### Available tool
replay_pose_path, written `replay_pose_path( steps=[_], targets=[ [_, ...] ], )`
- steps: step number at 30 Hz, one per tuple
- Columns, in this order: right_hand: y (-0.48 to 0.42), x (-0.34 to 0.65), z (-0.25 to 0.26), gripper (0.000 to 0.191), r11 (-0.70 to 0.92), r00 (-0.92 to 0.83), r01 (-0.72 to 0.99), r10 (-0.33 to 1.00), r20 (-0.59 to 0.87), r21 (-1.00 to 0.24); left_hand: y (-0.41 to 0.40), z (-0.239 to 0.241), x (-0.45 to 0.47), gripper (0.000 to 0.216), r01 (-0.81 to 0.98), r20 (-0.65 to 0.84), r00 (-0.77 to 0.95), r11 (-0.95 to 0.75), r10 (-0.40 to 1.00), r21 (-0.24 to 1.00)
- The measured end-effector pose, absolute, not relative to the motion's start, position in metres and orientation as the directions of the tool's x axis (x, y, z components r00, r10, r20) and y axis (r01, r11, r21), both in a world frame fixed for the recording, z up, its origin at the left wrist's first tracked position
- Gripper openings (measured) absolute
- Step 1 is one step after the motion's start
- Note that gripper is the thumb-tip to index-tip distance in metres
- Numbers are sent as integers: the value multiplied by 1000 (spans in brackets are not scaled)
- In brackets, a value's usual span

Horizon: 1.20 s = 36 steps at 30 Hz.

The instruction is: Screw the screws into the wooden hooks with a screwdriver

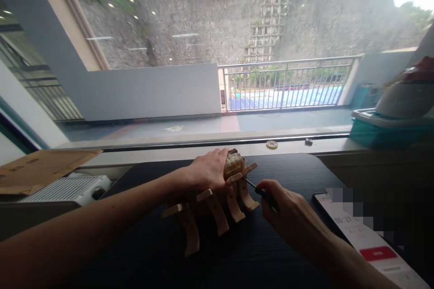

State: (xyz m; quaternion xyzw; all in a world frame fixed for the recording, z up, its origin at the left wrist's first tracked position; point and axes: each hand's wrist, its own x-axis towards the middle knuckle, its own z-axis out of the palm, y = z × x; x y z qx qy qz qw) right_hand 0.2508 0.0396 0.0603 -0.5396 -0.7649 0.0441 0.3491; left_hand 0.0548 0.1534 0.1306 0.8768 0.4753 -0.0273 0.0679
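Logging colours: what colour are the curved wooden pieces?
The curved wooden pieces are light tan, clearest in the head view.

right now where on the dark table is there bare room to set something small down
Tabletop looks bare beyond the right hand, bordered by the phone and windowsill, and, dimly, between the forearms, nearer than the wooden object. It is crowded in the middle, where the left hand grips that object and the thin tool points at it.
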Motion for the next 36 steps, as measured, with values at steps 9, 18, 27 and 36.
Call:
replay_pose_path(
  steps=[9,18,27,36],
  targets=[
    [48,261,53,17,538,-432,837,539,723,99,149,136,55,100,811,-86,584,-576,807,102],
    [38,240,26,13,355,74,657,848,525,-665,148,137,56,99,813,-94,583,-576,807,88],
    [41,257,53,27,519,-430,849,572,698,98,150,136,55,96,804,-81,594,-586,800,103],
    [41,243,27,16,476,-36,722,750,660,-502,146,140,57,85,793,-76,608,-600,790,109]
  ],
)
